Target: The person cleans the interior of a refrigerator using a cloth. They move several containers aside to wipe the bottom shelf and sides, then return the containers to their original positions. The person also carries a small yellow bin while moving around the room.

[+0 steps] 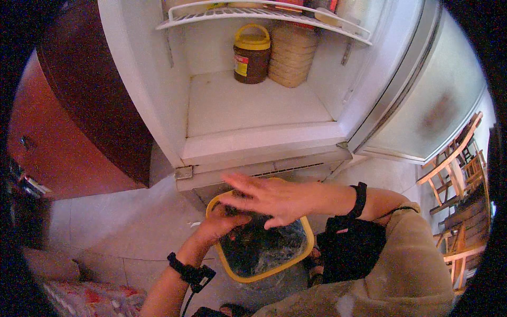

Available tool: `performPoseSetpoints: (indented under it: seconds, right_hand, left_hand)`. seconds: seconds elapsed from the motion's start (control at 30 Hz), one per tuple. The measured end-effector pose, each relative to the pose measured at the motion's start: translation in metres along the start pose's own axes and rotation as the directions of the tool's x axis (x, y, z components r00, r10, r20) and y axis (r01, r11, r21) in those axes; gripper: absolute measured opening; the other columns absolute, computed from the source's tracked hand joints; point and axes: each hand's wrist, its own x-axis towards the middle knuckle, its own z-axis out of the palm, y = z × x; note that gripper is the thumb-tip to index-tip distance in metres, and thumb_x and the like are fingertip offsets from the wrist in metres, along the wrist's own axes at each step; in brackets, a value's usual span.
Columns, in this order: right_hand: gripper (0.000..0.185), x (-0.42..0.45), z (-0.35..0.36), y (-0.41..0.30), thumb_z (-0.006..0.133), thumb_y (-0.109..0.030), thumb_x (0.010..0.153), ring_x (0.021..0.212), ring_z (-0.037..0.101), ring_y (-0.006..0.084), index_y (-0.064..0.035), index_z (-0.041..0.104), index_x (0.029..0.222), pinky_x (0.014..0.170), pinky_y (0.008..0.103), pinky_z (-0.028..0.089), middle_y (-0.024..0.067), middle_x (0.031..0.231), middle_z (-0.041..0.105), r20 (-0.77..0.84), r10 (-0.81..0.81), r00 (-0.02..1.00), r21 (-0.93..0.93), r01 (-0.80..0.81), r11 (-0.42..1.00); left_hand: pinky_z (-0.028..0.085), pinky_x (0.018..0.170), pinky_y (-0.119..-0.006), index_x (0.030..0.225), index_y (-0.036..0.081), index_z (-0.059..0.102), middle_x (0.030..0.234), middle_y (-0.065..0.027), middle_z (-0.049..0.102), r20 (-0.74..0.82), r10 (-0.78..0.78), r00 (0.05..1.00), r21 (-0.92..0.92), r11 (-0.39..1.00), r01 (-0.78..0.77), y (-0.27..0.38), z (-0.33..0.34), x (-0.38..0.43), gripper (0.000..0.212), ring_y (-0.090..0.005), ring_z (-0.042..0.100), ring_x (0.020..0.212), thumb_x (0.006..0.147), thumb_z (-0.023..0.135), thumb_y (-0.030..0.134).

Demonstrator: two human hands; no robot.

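Note:
A square bin with a yellow rim stands on the floor before me, lined with a dark, crinkled plastic bag. My right hand is spread flat over the bin's far part, fingers apart and blurred, with nothing visible in it. Just below it, my left hand reaches over the bin's left rim. Its fingers are partly hidden by the right hand, so I cannot tell whether they hold anything. What lies in the bin is too dark to make out.
An upright refrigerator stands open ahead, its glass door swung right. Inside are a yellow-lidded jar, a beige ribbed stack and a wire shelf. A reddish cabinet stands left; wooden chairs are at right.

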Motion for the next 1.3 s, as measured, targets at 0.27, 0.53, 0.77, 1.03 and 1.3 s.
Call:
performPoseSetpoints:
  seconds: [0.27, 0.53, 0.77, 1.03, 1.3]
  right_hand:
    - [0.094, 0.008, 0.03, -0.009, 0.073, -0.012, 0.067, 0.103, 0.057, 0.0409, -0.0103, 0.022, 0.146, 0.078, 0.047, 0.052, 0.0252, 0.134, 0.038, 0.106, 0.046, 0.993, -0.092, -0.036, 0.995]
    - [0.032, -0.001, 0.05, 0.003, 0.063, -0.012, 0.066, 0.075, 0.066, 0.0363, 0.0034, 0.063, 0.093, 0.064, 0.0446, 0.053, 0.0202, 0.075, 0.065, 0.208, 0.388, 0.898, -0.257, -0.333, 0.907]
    - [0.016, -0.015, 0.085, -0.001, 0.06, -0.018, 0.075, 0.052, 0.057, 0.0224, -0.0056, 0.058, 0.064, 0.044, 0.038, 0.044, 0.0105, 0.061, 0.06, 0.417, 0.448, 0.791, 0.514, -0.612, 0.601]
    - [0.032, -0.019, 0.09, -0.011, 0.05, -0.025, 0.091, 0.038, 0.026, 0.0054, -0.0139, 0.039, 0.063, 0.033, 0.022, 0.02, -0.005, 0.049, 0.033, 0.815, -0.114, 0.568, 0.395, -0.688, -0.609]
    - [0.027, -0.01, 0.074, -0.017, 0.05, -0.027, 0.089, 0.041, 0.029, 0.005, -0.0181, 0.04, 0.066, 0.034, 0.0206, 0.021, -0.0059, 0.052, 0.036, 0.547, -0.338, 0.766, 0.384, -0.589, -0.711]
  left_hand:
    - [0.056, 0.06, -0.031, 0.104, 0.005, 0.063, 0.087, -0.0075, 0.066, 0.372, -0.313, 0.874, -0.058, 0.932, 0.359, 0.017, 0.021, -0.013, 0.03, -0.0199, 0.065, 0.071, 0.08, 0.072, 0.018]
    - [0.054, 0.06, -0.045, 0.089, 0.002, 0.065, 0.087, -0.022, 0.067, 0.062, 0.082, 0.995, 0.772, 0.628, -0.1, 0.014, 0.031, 0.0, 0.024, -0.0329, 0.068, 0.077, 0.073, 0.068, 0.02]
    - [0.054, 0.06, -0.043, 0.089, 0.008, 0.065, 0.076, -0.0149, 0.066, 0.093, 0.311, 0.946, 0.945, 0.272, -0.182, -0.001, 0.047, -0.003, 0.018, -0.0313, 0.067, 0.069, 0.081, 0.057, 0.021]
    - [0.047, 0.052, -0.036, 0.076, 0.014, 0.052, 0.067, -0.0054, 0.051, 0.323, 0.736, 0.595, 0.847, 0.056, -0.529, -0.005, 0.022, 0.008, 0.013, -0.024, 0.059, 0.062, 0.072, 0.059, 0.024]
    - [0.045, 0.052, -0.034, 0.073, 0.016, 0.051, 0.067, -0.0034, 0.049, 0.347, 0.819, 0.457, 0.865, -0.091, -0.493, 0.011, 0.011, 0.011, 0.014, -0.0213, 0.057, 0.064, 0.068, 0.059, 0.027]
